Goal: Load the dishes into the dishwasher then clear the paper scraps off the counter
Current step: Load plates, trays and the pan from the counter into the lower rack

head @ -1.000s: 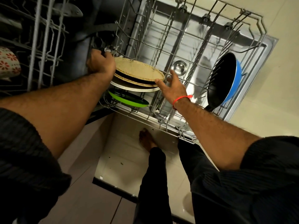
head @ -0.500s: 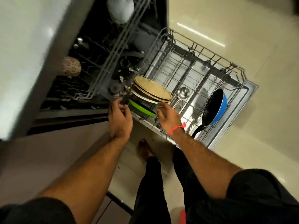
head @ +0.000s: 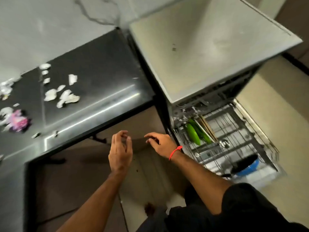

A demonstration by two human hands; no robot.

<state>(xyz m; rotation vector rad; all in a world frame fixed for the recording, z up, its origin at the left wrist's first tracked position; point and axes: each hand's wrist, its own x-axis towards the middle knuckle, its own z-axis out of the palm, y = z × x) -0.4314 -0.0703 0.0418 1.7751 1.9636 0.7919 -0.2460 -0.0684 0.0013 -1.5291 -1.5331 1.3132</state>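
Two hands are hanging empty in the lower middle of the frame: the left hand [head: 120, 153] is showing its back with fingers loosely curled around nothing, and the right hand [head: 161, 144], with a red thread [head: 175, 152] at the wrist, is reaching leftward with fingers relaxed and slightly spread. Neither is touching anything.

Judging by this, the loading step is looking finished, or nearly so. The dishwasher [head: 209, 47] is filling the upper right, and its lower rack [head: 237, 131] is standing pulled out at right of centre, carrying green plates [head: 194, 133] on edge, pale plates [head: 208, 129] just behind them, a steel ladle [head: 224, 143] and a blue pan [head: 245, 166] nearer the bottom right.

The paper scraps [head: 65, 96] are lying untouched on the dark counter [head: 100, 72] at centre left, well apart from both hands: white torn and crumpled bits, scattered, with a pink and purple piece [head: 17, 122] at the left edge. They are blurred, so no count is possible.

The next move is probably calling for a reach up and left to gather the loose bits together; being light and small, they are likely to scatter or slip over the edge if swept carelessly. The rack may also be needing a push in.
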